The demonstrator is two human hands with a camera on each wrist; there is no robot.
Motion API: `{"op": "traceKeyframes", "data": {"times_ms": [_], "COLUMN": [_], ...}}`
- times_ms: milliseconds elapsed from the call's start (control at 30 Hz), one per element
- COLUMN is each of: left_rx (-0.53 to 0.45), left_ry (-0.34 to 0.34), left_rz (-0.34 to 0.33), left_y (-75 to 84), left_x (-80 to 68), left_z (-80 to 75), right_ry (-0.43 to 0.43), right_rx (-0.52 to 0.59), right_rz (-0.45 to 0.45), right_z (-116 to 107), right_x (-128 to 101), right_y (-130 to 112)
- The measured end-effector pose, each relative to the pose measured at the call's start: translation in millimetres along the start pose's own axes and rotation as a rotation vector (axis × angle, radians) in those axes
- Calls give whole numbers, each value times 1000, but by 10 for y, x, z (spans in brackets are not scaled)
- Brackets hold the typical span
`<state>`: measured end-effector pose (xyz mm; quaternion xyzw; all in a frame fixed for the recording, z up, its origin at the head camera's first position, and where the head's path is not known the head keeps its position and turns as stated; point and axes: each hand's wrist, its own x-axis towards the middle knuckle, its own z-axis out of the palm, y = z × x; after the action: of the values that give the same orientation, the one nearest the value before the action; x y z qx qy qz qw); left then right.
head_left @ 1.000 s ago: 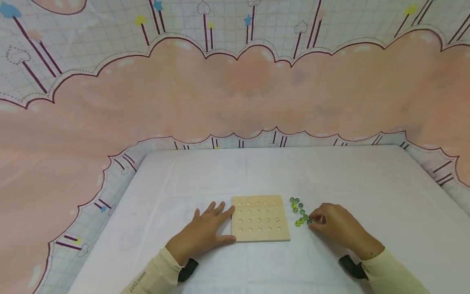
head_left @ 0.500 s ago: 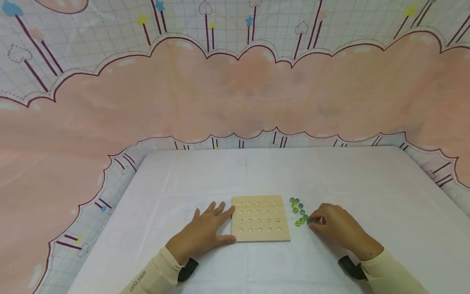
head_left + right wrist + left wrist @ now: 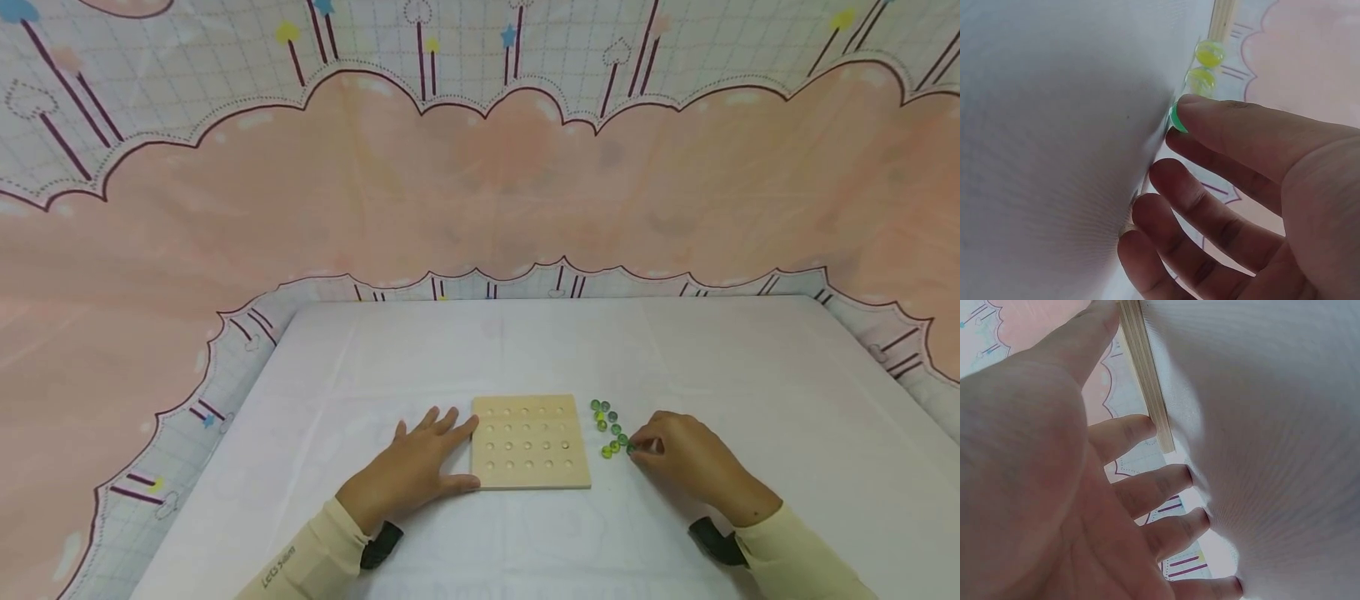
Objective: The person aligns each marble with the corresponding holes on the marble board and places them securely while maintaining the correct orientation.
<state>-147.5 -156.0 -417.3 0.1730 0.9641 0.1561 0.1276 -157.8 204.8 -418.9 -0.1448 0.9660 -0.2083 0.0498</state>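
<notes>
A square wooden board (image 3: 529,442) with rows of small round holes lies on the white table (image 3: 525,350). My left hand (image 3: 420,467) rests flat against the board's left edge (image 3: 1147,381), fingers spread, thumb on the near corner. A cluster of several green and yellow glass marbles (image 3: 609,429) sits just right of the board. My right hand (image 3: 678,462) is at the near end of that cluster; its thumb and forefinger pinch a green marble (image 3: 1177,117). Two yellowish marbles (image 3: 1208,54) lie just beyond the pinched one.
A pink and white patterned cloth (image 3: 480,183) hangs behind and around the table. The white tablecloth stretches far to the back and to both sides of the board. Dark wrist straps (image 3: 716,542) show on both forearms.
Almost nothing has moved; the view has shifted slightly. Both hands keep their places, the right one still at the marbles.
</notes>
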Motion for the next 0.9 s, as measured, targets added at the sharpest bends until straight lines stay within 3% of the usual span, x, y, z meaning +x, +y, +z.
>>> {"op": "traceKeyframes", "data": {"times_ms": [367, 900], "left_rx": [-7, -18], "left_ry": [10, 18], "left_rz": [8, 14], "left_y": [7, -1], "left_x": [-4, -10], "left_z": [-12, -5], "right_ry": [1, 23], "right_rx": [-6, -38], "right_rz": [37, 19], "right_z": [-30, -53], "right_x": [6, -79], "right_y": [-51, -238]}}
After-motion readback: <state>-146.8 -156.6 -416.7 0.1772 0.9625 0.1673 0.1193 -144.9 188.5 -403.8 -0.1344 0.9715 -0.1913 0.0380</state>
